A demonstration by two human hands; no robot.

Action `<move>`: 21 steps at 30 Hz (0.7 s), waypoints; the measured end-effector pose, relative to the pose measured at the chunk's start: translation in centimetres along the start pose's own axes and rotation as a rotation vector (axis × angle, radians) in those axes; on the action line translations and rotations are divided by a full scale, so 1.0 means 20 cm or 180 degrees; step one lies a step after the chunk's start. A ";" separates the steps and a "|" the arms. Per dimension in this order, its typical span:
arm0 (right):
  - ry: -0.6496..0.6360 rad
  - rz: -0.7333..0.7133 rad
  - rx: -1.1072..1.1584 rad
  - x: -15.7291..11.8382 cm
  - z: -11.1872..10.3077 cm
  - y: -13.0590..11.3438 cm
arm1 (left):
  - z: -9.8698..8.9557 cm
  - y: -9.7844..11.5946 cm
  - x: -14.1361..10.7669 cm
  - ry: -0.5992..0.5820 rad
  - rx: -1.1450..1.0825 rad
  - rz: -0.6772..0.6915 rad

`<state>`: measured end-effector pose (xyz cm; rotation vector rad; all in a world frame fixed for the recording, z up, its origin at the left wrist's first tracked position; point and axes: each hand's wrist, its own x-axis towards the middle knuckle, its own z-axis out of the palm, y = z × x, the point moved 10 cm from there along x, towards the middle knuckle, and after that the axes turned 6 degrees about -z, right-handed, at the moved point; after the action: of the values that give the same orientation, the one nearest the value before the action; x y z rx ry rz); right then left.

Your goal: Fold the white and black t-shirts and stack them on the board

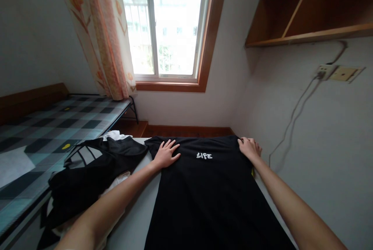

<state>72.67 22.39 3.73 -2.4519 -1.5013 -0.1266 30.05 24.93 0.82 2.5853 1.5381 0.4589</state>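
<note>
A black T-shirt [204,199] lies spread over a white tabletop [131,207], its small white print upside down near the far edge. My left hand [166,154] rests flat on the shirt's far left part with its fingers spread. At the far right corner, my right hand [250,148] has its fingers curled over the shirt's edge and pinches the cloth. A bit of yellow shows under the shirt's right side. Left of my left forearm is a heap of dark clothes [96,164] with grey and white pieces among them.
To the left stands a bed with a checked mattress [84,112] and a white sheet of paper [14,166] on it. A curtain [99,36] hangs beside the window [177,25]. On the right wall are a wooden shelf [320,34] and a socket [325,72] with a hanging cable.
</note>
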 end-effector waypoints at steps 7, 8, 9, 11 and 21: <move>-0.0382 -0.1322 -0.0183 -0.30 0.22 -0.46 | -0.03 0.01 -0.01 0.0225 -0.0083 0.0039; -0.0424 -0.1335 -0.0166 -0.33 0.24 -0.47 | -0.05 0.01 -0.01 0.0334 -0.0081 0.0049; -0.0410 -0.1344 -0.0150 -0.34 0.25 -0.47 | -0.08 0.02 -0.02 0.0464 -0.0068 0.0057; -0.0245 -0.1408 -0.0151 -0.36 0.23 -0.49 | -0.13 0.03 -0.04 0.0709 -0.0025 0.0055; 0.0082 -0.1625 -0.0266 -0.51 0.14 -0.46 | -0.13 0.10 -0.19 0.0495 0.0240 -0.0014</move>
<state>59.61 18.25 0.53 -2.0564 -2.1127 -0.3199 29.24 20.51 2.96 2.6583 1.6383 0.6271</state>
